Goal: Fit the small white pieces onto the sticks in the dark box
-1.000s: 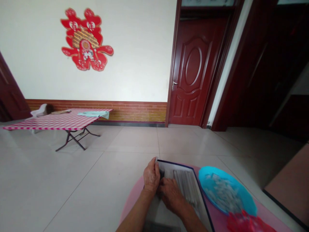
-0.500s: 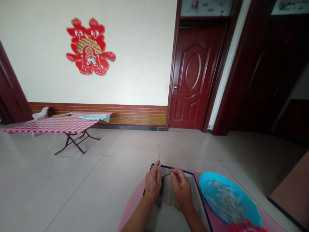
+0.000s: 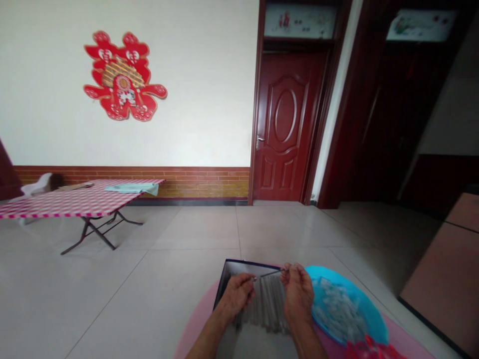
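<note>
My left hand is closed, thumb and fingers pinched near the left end of a thin dark rod. A small shiny tip shows at those fingertips. The rod's other end is pinched in the closed fingers of my right hand, so it spans the space between both hands. Beneath them lies a shallow, dark-rimmed box. Thin grey sticks lie side by side inside it, partly covered by my hands. What the rod is made of is too small to tell.
Right of the box, a blue basin holds many whitish pieces, with something red at its near edge. Both stand on a pink round table. Farther left is a folding table with a checked cover. A brownish cabinet stands at right.
My hands have moved apart, the right one toward the basin, with the rod now stretched between them. My left hand has turned from upright to fingers pointing right. The view has swung slightly right.
</note>
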A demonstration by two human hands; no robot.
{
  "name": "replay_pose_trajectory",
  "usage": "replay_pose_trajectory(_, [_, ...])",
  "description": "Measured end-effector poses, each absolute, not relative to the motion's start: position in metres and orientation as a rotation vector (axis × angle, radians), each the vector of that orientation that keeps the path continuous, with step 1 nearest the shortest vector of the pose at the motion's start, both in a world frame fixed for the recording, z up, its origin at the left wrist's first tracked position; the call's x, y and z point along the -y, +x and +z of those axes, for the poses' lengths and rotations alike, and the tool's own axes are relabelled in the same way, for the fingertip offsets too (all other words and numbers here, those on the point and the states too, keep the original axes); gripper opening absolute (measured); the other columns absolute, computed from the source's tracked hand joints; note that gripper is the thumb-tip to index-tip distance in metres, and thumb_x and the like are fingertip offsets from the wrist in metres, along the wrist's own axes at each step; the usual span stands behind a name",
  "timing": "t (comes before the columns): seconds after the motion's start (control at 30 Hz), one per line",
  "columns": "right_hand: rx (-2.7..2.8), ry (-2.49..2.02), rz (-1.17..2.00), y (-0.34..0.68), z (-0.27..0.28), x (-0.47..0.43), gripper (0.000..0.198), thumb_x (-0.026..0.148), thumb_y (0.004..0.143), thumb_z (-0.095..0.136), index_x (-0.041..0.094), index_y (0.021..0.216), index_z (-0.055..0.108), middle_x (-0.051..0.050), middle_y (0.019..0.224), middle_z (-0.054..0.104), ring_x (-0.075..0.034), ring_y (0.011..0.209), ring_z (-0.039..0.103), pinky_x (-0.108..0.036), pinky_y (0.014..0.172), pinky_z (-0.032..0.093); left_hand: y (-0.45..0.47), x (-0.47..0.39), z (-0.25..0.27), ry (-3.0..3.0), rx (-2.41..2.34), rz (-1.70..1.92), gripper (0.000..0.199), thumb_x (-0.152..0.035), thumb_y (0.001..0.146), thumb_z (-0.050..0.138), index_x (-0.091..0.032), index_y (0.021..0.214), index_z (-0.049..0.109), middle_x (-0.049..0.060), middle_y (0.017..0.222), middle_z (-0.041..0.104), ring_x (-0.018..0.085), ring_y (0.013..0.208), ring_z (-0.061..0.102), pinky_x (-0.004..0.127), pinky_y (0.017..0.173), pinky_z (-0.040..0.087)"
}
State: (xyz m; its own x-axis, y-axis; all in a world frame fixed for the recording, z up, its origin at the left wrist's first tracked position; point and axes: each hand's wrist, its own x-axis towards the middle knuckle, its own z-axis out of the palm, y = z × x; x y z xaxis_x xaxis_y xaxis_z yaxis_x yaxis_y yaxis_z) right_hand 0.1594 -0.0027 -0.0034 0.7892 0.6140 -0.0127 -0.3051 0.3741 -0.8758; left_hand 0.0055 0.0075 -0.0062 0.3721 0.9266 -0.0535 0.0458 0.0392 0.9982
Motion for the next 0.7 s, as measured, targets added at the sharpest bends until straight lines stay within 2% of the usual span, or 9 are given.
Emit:
replay_pose_trajectory(0.3, [0.348, -1.033, 0.603, 0.1623, -0.0029, 0.0051, 0.043, 0.049, 0.064, 0.071, 0.021, 0.093, 0.056, 0.003, 0.078, 0.067, -0.011, 0.063, 0.061, -0.024, 0.06, 0.053, 0.0045, -0.0025, -0.0012, 1.394, -0.915, 0.797, 0.032, -0.04, 0.07, 0.057, -0.012, 0.082, 0.066, -0.004, 0.055, 0.053, 0.007, 0.042, 0.042, 0.021, 0.041, 0.029])
replay_pose_trajectory(0.47, [0.363, -1.052, 0.595, 0.1617, -0.0018, 0.0049, 0.042, 0.049, 0.064, 0.069, 0.021, 0.093, 0.056, 0.003, 0.077, 0.065, -0.011, 0.062, 0.06, -0.024, 0.06, 0.052, 0.0038, -0.0025, -0.0024, 1.361, -0.936, 0.807, 0.036, -0.036, 0.071, 0.057, -0.011, 0.095, 0.067, -0.003, 0.056, 0.055, 0.007, 0.042, 0.042, 0.02, 0.041, 0.029])
replay_pose_trajectory(0.6, [0.389, -1.07, 0.609, 0.1591, -0.0034, 0.0036, 0.044, 0.05, 0.064, 0.069, 0.021, 0.095, 0.057, 0.002, 0.079, 0.067, -0.012, 0.064, 0.06, -0.025, 0.06, 0.052, 0.0044, -0.0037, -0.0073, 1.371, -0.873, 0.767, 0.025, -0.031, 0.073, 0.057, -0.012, 0.087, 0.067, -0.003, 0.055, 0.055, 0.007, 0.041, 0.043, 0.019, 0.039, 0.03])
replay_pose_trajectory(0.7, [0.496, -1.13, 0.627, 0.1549, -0.0048, 0.0039, 0.041, 0.051, 0.066, 0.067, 0.021, 0.092, 0.059, 0.003, 0.07, 0.065, -0.014, 0.06, 0.059, -0.025, 0.056, 0.05, 0.0055, -0.0027, -0.0092, 1.319, -0.807, 0.715, 0.022, -0.031, 0.073, 0.059, -0.013, 0.083, 0.066, -0.002, 0.055, 0.056, 0.007, 0.04, 0.044, 0.019, 0.037, 0.03])
